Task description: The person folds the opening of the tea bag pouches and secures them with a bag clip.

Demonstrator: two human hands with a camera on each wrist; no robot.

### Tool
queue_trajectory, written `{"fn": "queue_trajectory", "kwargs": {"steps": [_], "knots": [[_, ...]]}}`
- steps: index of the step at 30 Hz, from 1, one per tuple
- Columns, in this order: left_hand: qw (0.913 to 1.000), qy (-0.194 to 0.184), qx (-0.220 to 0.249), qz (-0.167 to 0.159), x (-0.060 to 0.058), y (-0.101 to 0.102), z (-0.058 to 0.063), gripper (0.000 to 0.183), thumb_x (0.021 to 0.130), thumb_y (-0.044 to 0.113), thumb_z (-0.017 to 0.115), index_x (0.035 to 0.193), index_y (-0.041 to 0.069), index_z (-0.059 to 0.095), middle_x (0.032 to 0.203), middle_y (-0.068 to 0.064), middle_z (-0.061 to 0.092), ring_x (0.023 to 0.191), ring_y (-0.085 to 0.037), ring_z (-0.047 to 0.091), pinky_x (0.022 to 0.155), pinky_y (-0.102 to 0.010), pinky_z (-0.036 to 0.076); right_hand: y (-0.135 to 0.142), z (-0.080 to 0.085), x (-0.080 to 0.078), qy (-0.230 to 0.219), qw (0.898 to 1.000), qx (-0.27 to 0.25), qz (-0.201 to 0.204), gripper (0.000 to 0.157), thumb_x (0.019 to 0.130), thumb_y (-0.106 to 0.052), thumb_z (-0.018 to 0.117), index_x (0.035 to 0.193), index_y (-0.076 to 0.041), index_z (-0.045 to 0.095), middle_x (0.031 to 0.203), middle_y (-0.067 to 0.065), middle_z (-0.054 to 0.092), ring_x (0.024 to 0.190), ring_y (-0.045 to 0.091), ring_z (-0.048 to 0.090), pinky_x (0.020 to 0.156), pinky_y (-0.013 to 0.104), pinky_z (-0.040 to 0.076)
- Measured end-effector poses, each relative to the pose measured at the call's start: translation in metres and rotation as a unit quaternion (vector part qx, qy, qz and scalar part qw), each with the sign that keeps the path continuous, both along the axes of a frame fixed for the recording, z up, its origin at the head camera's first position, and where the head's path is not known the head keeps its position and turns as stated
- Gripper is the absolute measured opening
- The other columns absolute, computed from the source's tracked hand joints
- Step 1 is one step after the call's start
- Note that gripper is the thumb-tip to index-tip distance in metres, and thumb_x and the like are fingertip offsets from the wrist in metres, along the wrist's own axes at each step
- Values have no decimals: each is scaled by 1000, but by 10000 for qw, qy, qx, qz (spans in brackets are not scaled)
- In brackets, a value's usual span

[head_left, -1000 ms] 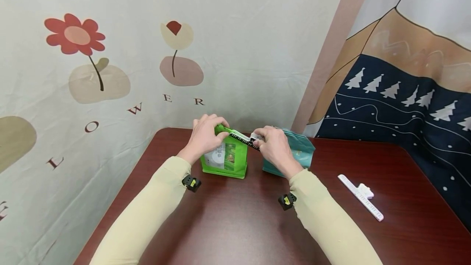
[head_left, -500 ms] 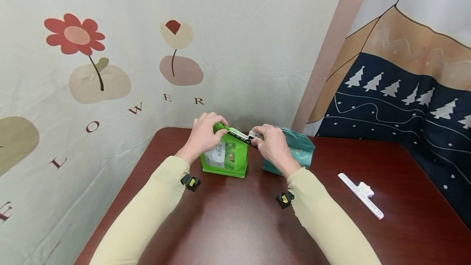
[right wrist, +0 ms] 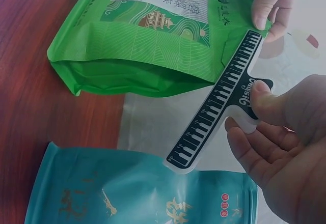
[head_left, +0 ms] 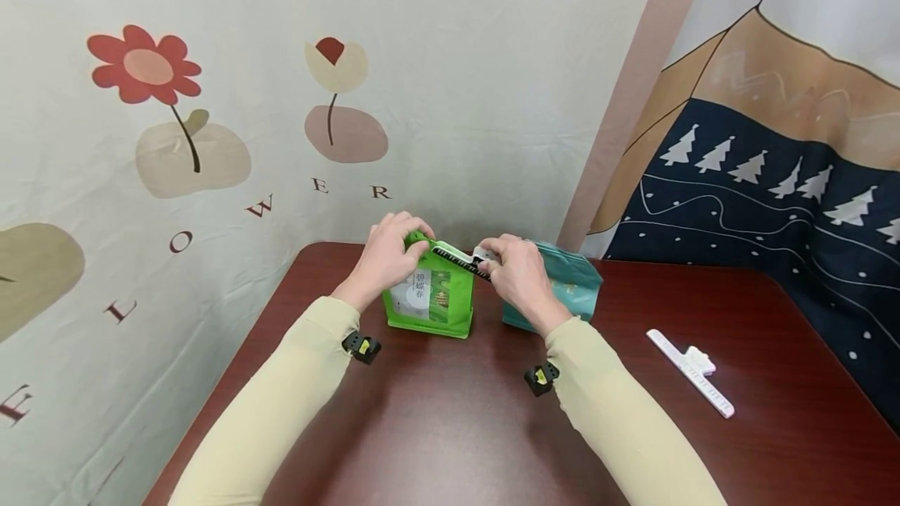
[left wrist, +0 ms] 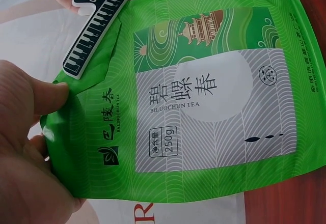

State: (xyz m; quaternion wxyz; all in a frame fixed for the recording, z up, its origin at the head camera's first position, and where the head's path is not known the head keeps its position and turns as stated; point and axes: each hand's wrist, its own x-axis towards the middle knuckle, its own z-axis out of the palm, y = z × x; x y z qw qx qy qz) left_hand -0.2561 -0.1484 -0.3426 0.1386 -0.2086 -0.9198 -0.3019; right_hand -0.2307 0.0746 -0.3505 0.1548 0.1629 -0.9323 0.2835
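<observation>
A green tea bag point(left wrist: 229, 91) stands upright on the table, its front printed with a pagoda and a pale label. My left hand point(head_left: 388, 254) pinches its folded top edge at the left corner, thumb in front. In my right hand point(head_left: 519, 272) is a black-and-white bag clip point(right wrist: 219, 99) with a piano-key print, pinched at its handle between thumb and fingers. One end of the clip lies over the top corner of the green bag, close to my left thumb; its other end sticks out past the bag's side.
Just behind my right hand stands a teal tea bag point(head_left: 573, 287). A white bag clip point(head_left: 691, 372) lies on the dark red table point(head_left: 436, 420) to the right. A printed cloth point(head_left: 464, 84) hangs along the table's back edge.
Both hands and the piano-key clip have shifted slightly up and left in the head view. The holds stay the same, and the teal bag and white clip rest where they were.
</observation>
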Motion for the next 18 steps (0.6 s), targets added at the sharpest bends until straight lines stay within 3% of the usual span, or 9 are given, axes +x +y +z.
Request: {"fn": "queue_trajectory", "kwargs": {"steps": [12, 18], "knots": [[9996, 52, 274, -39, 1, -1, 2, 12, 94, 9, 60, 102, 14, 67, 109, -4, 62, 103, -25, 49, 103, -50, 30, -1, 0, -1, -100, 9998, -142, -30, 19, 88, -13, 70, 107, -12, 74, 95, 4, 68, 83, 23, 65, 71, 36, 51], [9990, 73, 435, -68, 2, -1, 4, 12, 93, 8, 59, 103, 11, 65, 108, -4, 63, 98, -24, 48, 93, -47, 34, -3, 2, 0, -56, 9999, -122, -44, 20, 89, -13, 70, 108, -12, 74, 94, 4, 67, 82, 22, 65, 70, 35, 51]]}}
